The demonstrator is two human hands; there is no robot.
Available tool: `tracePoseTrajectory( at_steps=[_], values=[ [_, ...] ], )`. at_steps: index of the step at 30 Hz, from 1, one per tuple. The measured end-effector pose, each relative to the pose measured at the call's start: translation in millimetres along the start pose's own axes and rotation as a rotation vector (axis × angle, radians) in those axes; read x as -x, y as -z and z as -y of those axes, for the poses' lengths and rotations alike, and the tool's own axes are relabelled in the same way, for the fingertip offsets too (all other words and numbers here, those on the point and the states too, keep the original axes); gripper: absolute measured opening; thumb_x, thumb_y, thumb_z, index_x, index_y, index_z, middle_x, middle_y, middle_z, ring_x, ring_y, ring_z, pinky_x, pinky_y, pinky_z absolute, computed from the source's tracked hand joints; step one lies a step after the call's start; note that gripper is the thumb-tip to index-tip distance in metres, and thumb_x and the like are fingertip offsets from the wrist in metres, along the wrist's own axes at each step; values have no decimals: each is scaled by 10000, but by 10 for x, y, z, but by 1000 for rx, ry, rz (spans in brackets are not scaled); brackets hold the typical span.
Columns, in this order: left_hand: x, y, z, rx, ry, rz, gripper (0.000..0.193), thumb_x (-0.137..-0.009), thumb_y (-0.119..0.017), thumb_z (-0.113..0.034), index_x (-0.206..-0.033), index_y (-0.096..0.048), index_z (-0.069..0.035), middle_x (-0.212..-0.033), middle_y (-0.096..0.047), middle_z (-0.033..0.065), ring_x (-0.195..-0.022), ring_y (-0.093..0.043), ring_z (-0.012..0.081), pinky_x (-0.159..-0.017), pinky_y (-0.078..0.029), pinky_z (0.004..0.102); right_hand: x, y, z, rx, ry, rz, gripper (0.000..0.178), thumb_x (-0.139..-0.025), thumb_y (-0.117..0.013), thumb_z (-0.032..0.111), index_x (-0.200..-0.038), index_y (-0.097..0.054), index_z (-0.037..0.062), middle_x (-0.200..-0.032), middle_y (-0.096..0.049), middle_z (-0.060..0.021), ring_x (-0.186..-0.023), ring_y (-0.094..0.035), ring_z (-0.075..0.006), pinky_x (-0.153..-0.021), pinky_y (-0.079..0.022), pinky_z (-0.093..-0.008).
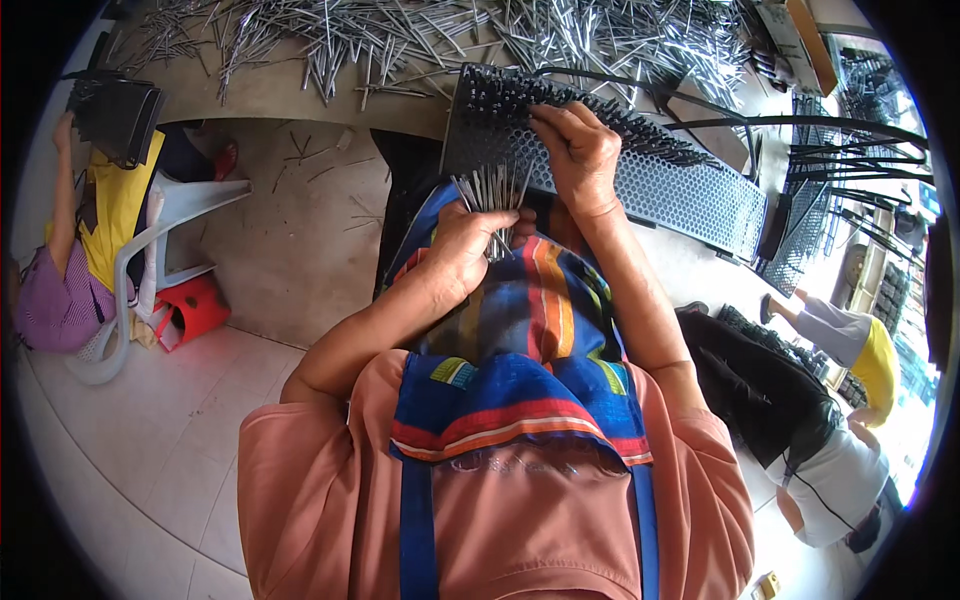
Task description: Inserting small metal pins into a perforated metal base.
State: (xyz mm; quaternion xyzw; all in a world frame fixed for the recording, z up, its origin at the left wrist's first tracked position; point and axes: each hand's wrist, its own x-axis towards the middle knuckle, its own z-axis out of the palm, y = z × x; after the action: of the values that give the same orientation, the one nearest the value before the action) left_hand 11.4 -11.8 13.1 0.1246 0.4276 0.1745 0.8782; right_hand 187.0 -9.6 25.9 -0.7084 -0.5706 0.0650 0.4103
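My left hand (462, 248) is closed round a bundle of thin metal rods (488, 188), fanned out at the top, just above my lap. My right hand (584, 158) is pinched at a long perforated metal rack (655, 200) in front of me; whatever lies between its fingertips is too small to make out. Dark rod ends (500, 95) stand up in dense rows along the rack's far side, thickest at its left end. The near side of the rack shows bare round holes. The bundle's upper ends come close to the rack's near left edge.
Loose metal rods (350, 45) are heaped across the table (400, 112) beyond the rack. At left a person sits on a white plastic chair (180, 205) beside a red bag (190, 312). Black wire racks (850, 170) stand at right. Two other people bend over at lower right.
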Motion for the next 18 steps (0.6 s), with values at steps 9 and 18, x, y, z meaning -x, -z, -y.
tracePoseTrajectory(
  at_steps=[9,18],
  values=[
    [-62,-3,-5,40,-18,-4,190,-840,-614,45,-1025,-646,20,-888,-705,156,-749,-689,235,-648,-551,328,66,87,20,336,70,138,260,-811,-726,153,-1068,-713,114,-759,-604,-85,-635,-627,-285,-555,-485,-361],
    [-12,-184,-36,-79,-59,68,210,-830,-633,54,-1037,-659,28,-924,-709,162,-740,-706,248,-664,-598,356,252,317,141,-1041,-1060,390,113,-803,-717,44,-741,-650,-24,-624,-594,-22,-602,-601,-108,-553,-474,-269]
  ],
)
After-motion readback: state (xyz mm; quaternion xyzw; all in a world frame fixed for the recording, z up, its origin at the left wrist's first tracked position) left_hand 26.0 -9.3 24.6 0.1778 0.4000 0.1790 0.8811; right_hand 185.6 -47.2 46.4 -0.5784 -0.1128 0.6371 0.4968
